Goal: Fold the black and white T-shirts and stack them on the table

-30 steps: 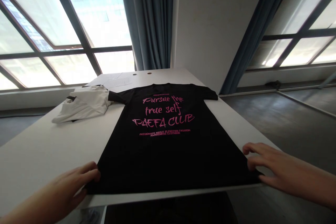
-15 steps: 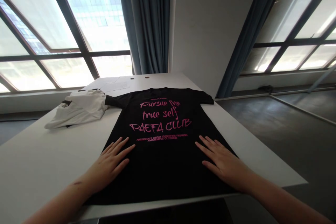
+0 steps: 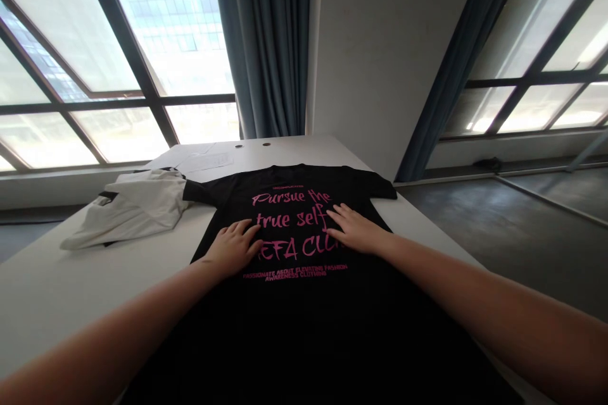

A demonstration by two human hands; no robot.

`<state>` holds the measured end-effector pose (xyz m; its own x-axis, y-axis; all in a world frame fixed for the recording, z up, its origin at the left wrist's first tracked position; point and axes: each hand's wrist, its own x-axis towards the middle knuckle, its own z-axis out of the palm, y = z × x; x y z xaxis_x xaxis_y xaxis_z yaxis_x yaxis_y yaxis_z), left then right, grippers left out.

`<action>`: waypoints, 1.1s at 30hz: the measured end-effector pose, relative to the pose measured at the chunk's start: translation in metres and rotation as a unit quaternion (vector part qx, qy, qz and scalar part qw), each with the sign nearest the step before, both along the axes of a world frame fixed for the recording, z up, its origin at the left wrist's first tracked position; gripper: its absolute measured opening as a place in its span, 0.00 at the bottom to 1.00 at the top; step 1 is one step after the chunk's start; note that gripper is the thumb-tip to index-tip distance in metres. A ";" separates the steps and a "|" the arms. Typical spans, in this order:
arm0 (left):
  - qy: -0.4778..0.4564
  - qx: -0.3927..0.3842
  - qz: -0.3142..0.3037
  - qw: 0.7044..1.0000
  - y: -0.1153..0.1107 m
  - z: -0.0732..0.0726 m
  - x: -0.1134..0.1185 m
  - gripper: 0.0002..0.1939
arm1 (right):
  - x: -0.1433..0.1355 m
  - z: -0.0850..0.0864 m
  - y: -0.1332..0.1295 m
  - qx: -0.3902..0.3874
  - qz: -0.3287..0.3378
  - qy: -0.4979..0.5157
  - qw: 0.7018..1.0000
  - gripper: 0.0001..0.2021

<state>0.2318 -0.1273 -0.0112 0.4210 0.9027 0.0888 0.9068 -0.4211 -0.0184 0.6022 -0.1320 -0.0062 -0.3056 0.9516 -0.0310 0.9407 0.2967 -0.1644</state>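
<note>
My left fingers (image 3: 242,226) and right fingers (image 3: 340,216) lie loosely extended, grasping nothing, atop a black pink-lettered T-shirt (image 3: 308,323); its long axis runs forward between them along the tabletop (image 3: 71,291), neither hand nearer.

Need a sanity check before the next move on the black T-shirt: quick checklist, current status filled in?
1. Black T-shirt spread on the table, pink print up: ok.
2. Left hand on the shirt: ok, at the print's left side.
3. Right hand on the shirt: ok, at the print's right side.
4. Print fully uncovered: not ok, hands hide some lettering.
5. White garment apart from the left sleeve: cannot tell, edges meet in view.
6. Bottom hem straight: cannot tell, not discernible.
</note>
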 end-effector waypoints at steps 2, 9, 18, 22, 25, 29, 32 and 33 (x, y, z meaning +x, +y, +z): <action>-0.006 -0.028 0.044 0.999 0.048 -0.001 0.024 0.31 | -0.007 -0.005 0.055 0.000 -0.046 -0.026 0.999 0.41; -0.038 -0.088 0.128 0.987 0.186 -0.008 0.089 0.36 | 0.043 -0.029 0.170 -0.031 -0.209 -0.025 0.977 0.38; -0.052 -0.090 0.125 0.987 0.274 -0.023 0.115 0.40 | 0.136 -0.049 0.204 -0.011 -0.299 -0.001 0.954 0.35; -0.059 -0.083 0.108 0.989 0.283 -0.027 0.113 0.41 | 0.149 -0.051 0.207 0.006 -0.314 -0.001 0.949 0.36; -0.076 -0.069 0.117 0.988 0.282 -0.029 0.110 0.43 | 0.160 -0.050 0.206 0.002 -0.344 -0.004 0.939 0.37; -0.087 -0.050 0.137 0.985 0.280 -0.031 0.106 0.42 | 0.166 -0.049 0.201 -0.005 -0.346 -0.010 0.938 0.36; -0.080 -0.052 0.131 0.987 0.282 -0.032 0.104 0.41 | 0.160 -0.046 0.197 -0.016 -0.321 -0.023 0.947 0.35; -0.079 -0.053 0.129 0.987 0.283 -0.032 0.104 0.41 | 0.157 -0.045 0.196 -0.022 -0.315 -0.026 0.949 0.35</action>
